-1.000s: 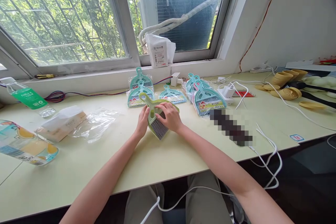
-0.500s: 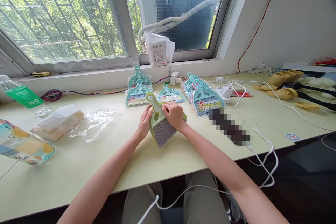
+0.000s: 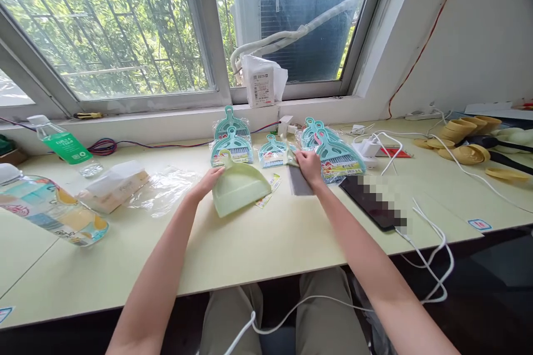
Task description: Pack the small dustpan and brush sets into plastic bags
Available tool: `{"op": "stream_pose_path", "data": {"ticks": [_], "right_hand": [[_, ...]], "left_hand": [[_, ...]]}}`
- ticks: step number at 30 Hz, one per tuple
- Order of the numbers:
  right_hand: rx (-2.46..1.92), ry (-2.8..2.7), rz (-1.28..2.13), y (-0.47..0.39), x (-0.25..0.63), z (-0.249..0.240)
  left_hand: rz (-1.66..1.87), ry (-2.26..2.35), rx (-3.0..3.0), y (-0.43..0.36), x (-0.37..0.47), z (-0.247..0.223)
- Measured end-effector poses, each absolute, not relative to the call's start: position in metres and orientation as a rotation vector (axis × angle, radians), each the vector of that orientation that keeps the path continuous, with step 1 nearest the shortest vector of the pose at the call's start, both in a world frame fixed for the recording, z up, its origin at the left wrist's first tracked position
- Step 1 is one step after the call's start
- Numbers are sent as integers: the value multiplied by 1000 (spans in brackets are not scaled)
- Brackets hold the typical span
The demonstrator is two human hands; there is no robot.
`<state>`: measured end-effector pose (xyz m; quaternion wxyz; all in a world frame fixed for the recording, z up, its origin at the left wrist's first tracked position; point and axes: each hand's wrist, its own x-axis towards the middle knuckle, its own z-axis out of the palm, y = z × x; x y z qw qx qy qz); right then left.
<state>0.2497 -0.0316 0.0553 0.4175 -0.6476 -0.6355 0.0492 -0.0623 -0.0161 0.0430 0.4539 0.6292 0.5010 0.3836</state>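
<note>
My left hand point(image 3: 211, 182) is closed on the handle side of a pale green dustpan point(image 3: 241, 187), which is tilted with its wide edge toward the right and front. To its right, my right hand point(image 3: 309, 166) grips a small hand brush point(image 3: 300, 184) whose grey bristles point down to the table; its green handle is partly covered by the fingers. Dustpan and brush are apart. Between them a printed card point(image 3: 268, 192) lies on the table, partly behind the dustpan.
Blue-green packaged dustpan sets point(image 3: 231, 147) stand at the back, with more point(image 3: 339, 158) behind my right hand. A phone point(image 3: 366, 202) with white cables lies right. Clear plastic wrap point(image 3: 164, 191), a tissue pack point(image 3: 114, 186) and two bottles point(image 3: 69, 147) are left; yellow cups point(image 3: 468, 133) sit far right.
The brush has come off the dustpan and moved right in my right hand. My left hand keeps the dustpan, now further left. The card has come into view between them.
</note>
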Motion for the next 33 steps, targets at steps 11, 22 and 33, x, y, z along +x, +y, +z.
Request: {"op": "stream_pose_path", "data": {"ticks": [11,22,33], "right_hand": [[-1810,-2012,15,-36,240,36],[-1709,-1713,158,-28,254,32],[-1627,-1714,255,-32,251,37]], "left_hand": [[671,1884,2085,-12,-82,32],[594,2030,2061,-10,-86,30],[680,1950,2050,-10,-84,30]]}}
